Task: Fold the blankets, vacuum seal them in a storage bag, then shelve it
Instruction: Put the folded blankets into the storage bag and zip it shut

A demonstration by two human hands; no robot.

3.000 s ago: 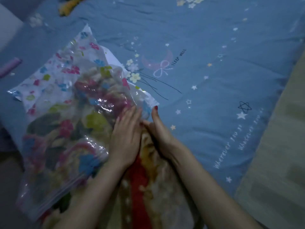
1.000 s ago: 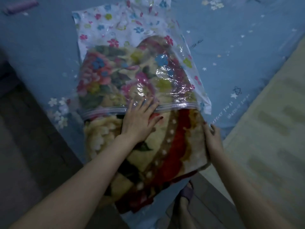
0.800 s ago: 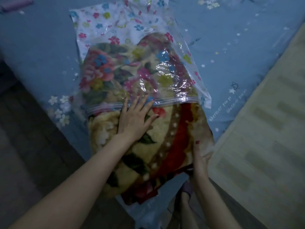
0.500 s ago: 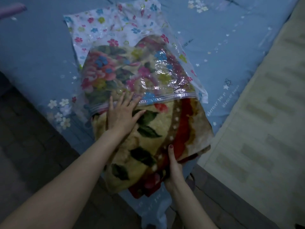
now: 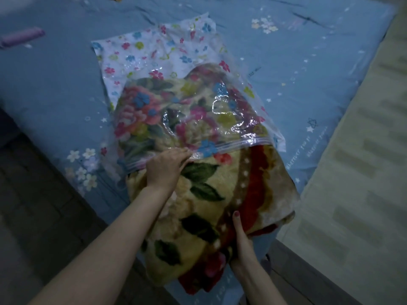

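Observation:
A folded floral blanket (image 5: 211, 194), cream with red and green, lies on the bed with its far half inside a clear flower-printed storage bag (image 5: 176, 102). Its near half sticks out past the bag's zip rim (image 5: 233, 144) and hangs over the bed's corner. My left hand (image 5: 165, 170) lies on top of the blanket at the rim, with its fingers bent over the plastic edge and holding it. My right hand (image 5: 241, 243) grips the blanket's near end, thumb on top and fingers hidden underneath.
The bed's blue sheet (image 5: 297, 69) with stars and flowers spreads around the bag. A purple tube-like object (image 5: 22, 37) lies at the far left. A pale mat (image 5: 363, 183) runs along the right. Dark floor (image 5: 33, 216) lies to the left.
My right hand has moved from the blanket's right side round to its near end and taken hold there. My left hand slid left along the zip rim and bent its fingers onto it.

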